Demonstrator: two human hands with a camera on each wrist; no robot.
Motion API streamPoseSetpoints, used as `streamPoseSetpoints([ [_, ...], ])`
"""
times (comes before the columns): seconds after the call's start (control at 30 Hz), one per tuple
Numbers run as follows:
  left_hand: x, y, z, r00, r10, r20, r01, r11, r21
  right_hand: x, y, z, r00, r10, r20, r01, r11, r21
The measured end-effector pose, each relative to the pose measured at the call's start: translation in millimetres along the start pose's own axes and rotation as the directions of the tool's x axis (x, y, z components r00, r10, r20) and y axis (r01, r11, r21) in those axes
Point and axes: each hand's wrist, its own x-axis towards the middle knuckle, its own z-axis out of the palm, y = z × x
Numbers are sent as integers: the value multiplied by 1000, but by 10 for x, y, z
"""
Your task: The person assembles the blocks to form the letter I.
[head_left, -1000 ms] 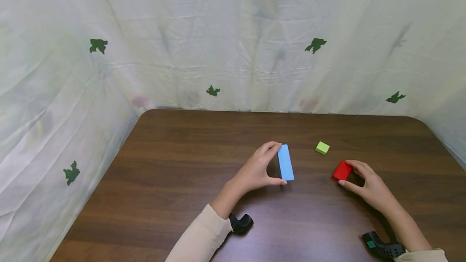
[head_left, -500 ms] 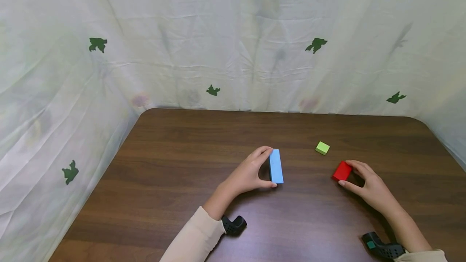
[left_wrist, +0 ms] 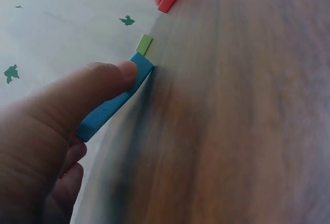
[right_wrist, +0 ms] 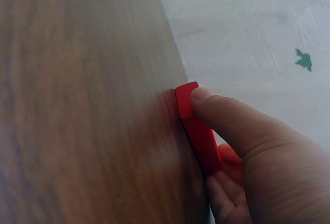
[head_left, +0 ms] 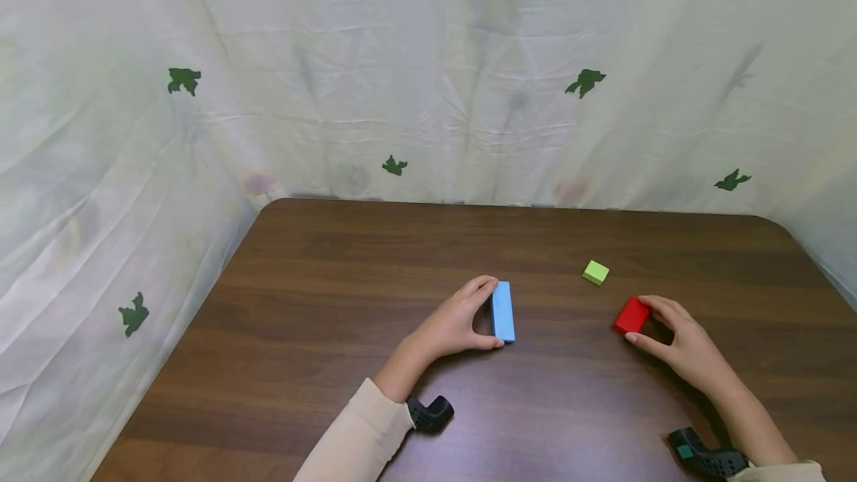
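Observation:
A long blue block [head_left: 503, 312] stands left of the others on the table, pinched end to end between the thumb and fingers of my left hand [head_left: 451, 322]. In the left wrist view the thumb presses the near end of the blue block [left_wrist: 108, 108]. To the right, my right hand [head_left: 686, 348] grips a shorter red block [head_left: 631, 315] by its far and near sides. The right wrist view has the thumb on one end of the red block [right_wrist: 198, 131], which sits at the wooden surface. A small lime-green block [head_left: 595, 272] lies behind and between them, touched by neither hand.
The brown wooden table [head_left: 335, 259] ends at a rounded back edge. A pale curtain [head_left: 428, 80] with green leaf shapes hangs behind it and along the left side. Black wrist devices [head_left: 431, 415] sit at both cuffs.
My left hand has moved left and slightly nearer with the blue block, which has turned a little straighter and sits lower in view. The right hand, red block and green block stay put.

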Motion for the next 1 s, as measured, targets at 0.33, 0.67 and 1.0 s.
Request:
streamPoseSetpoints([
  [0.33,-8,-34,22,998,-35,53,37,999,-21,3,22,6,1000,-26,-14,26,999,23],
  [0.67,-14,-63,41,996,-40,76,41,999,-13,9,4,-14,1000,-3,-14,4,999,46],
  [1.0,-25,-103,46,997,-71,17,72,996,-62,5,-13,-10,999,-2,-53,6,998,65],
])
